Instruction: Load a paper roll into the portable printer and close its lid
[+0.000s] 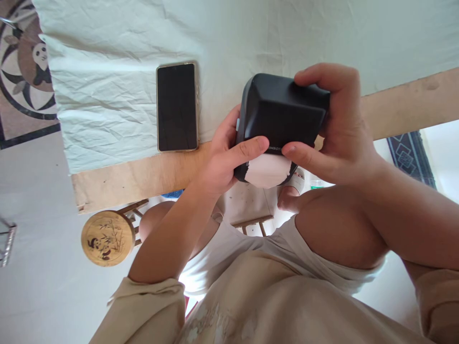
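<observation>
A black label printer (283, 114), with part of a brand name ending in "IMBOT" on it, is held up between both hands in front of the table edge. My left hand (229, 155) grips its left side, thumb lying over the front near the lettering. Around the right side wraps my right hand (339, 124), fingers on the top edge and thumb by the lettering. White paper (269, 170) with an uneven edge shows at the printer's near end, just below both thumbs. The fingers underneath are mostly hidden.
A phone with a dark screen (177, 107) lies on the pale cloth (107, 95) left of the printer. The bare wooden table edge (143, 174) runs below the cloth. A round wooden stool (107, 238) stands at lower left, and my legs are under the hands.
</observation>
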`<state>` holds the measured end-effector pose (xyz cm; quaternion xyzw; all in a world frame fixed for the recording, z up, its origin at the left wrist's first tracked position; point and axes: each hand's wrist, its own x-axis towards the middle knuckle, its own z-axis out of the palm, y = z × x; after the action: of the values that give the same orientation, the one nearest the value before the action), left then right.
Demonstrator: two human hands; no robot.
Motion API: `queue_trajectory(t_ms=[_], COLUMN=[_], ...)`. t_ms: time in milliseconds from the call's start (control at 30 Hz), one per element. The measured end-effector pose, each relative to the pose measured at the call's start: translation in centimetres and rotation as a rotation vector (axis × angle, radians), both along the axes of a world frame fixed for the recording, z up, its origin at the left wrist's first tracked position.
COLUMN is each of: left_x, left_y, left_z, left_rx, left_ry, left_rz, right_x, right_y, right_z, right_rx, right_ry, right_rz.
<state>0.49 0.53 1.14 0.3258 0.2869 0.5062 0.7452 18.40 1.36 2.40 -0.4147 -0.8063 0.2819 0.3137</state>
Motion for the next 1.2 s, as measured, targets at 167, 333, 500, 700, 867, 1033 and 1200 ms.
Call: queue_trajectory(t_ms=[167, 333, 500, 700, 867, 1033, 1200], left_x=[0.0, 0.0, 0.4, 0.3, 0.0, -0.1, -0.3], left_y=[0.0, -0.1, -0.2, -0.2, 0.3, 0.4, 0.4], left_z=[-0.1, 0.1, 0.7, 0.4, -0.2, -0.5, -0.7], left_rx=[0.003, -0.014, -0.054, -0.049, -0.082, -0.179, -0.184], left_ry=[0.011, 0.038, 0.097, 0.04, -0.047, -0.014, -0.009], left_rz=[-0.018, -0.006, 0.056, 0.026, -0.02, -0.017, -0.013], right_x=[0.2, 0.3, 0.3, 0.4, 0.1, 0.0, 0.1], right_y=[0.1, 0.2, 0.3, 0.2, 0.0, 0.2, 0.5], right_z=[-0.3, -0.6, -0.8, -0.9, -0.8, -0.5, -0.3], right_rx=[0.025, 0.077, 0.078, 0.018, 0.084, 0.188, 0.229], right_ry=[-0.036, -0.067, -0.045, -0.022, -0.081, -0.109, -0.091], right_rz=[-0.004, -0.011, 0.009, 0.016, -0.105, -0.09, 0.009])
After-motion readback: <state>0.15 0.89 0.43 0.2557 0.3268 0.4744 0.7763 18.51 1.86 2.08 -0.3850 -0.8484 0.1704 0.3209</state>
